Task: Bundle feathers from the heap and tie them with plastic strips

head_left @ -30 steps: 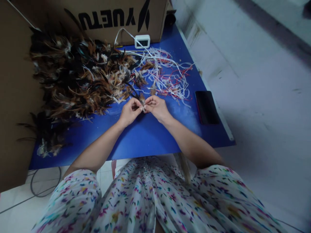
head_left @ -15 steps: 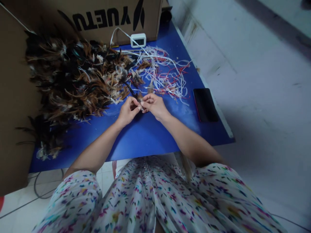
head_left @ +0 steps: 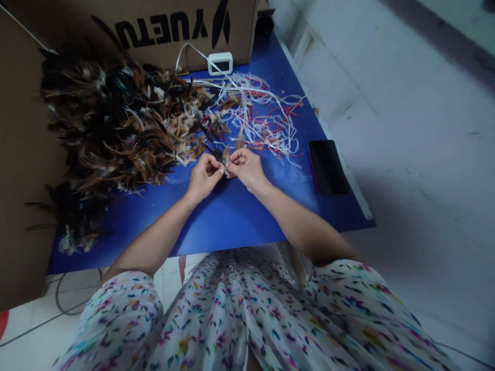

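Observation:
Over the middle of the blue table [head_left: 232, 216], my left hand [head_left: 204, 178] and my right hand [head_left: 249, 170] are close together. Between them is a small bunch of dark feathers [head_left: 217, 150], its pale lower end pinched in my left fingertips. My right thumb and fingers are closed on the right side of the same bunch. A large pile of brown and black feathers [head_left: 116, 129] spreads to the left and behind my hands. Just behind them lies a tangle of white and red strings [head_left: 266, 121].
A cardboard box [head_left: 174, 51] stands at the back, with a white device [head_left: 220, 64] and its cable before it. A dark phone [head_left: 328, 167] lies near the table's right edge, beside the wall [head_left: 417, 154]. Another cardboard panel [head_left: 23, 180] is at the left.
My right hand has shifted slightly, and more of the dark feathers now shows fanned out above my fingertips. My left hand has hardly moved.

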A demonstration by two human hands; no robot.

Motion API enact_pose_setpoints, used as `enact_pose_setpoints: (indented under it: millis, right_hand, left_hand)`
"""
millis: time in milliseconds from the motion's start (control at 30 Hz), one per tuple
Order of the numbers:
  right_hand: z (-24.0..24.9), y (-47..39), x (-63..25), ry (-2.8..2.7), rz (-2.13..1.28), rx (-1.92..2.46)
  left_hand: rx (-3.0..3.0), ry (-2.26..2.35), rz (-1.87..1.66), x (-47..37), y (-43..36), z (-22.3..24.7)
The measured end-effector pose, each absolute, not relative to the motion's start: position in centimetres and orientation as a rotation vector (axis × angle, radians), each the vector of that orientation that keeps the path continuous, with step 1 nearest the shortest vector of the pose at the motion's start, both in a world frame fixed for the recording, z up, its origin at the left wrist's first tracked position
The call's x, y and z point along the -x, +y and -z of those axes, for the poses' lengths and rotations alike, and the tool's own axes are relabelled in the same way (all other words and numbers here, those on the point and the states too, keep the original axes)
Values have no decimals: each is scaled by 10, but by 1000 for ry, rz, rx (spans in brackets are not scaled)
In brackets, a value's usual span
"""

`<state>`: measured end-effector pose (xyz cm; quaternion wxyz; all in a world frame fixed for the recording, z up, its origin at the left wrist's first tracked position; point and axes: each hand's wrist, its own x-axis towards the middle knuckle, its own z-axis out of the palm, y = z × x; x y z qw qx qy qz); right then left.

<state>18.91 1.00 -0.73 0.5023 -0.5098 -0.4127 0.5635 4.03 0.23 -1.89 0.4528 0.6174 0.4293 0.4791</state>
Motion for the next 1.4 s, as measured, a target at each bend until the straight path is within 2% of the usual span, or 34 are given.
enact_pose_setpoints:
  millis: [867, 1000, 1133, 1200, 1400]
  right_hand:
    - [8, 5, -187, -1004, -1350, 1217]
    - [9, 3, -190, -1119, -1242, 1208]
    - [7, 1, -194, -1304, -917, 1197]
    - [8, 0, -195, -1375, -863, 1165]
    - [14, 3, -192, -1351, -1100, 1157]
  left_hand:
    - [-1864, 1235, -1369, -46, -4, 13]
    - [-1790, 1230, -1366, -46, -2, 14]
    - [-1760, 1241, -1339, -46, -2, 15]
    - [-1752, 1246, -1337, -46, -2, 15]
    - [-1773, 1253, -1357, -46, -2, 14]
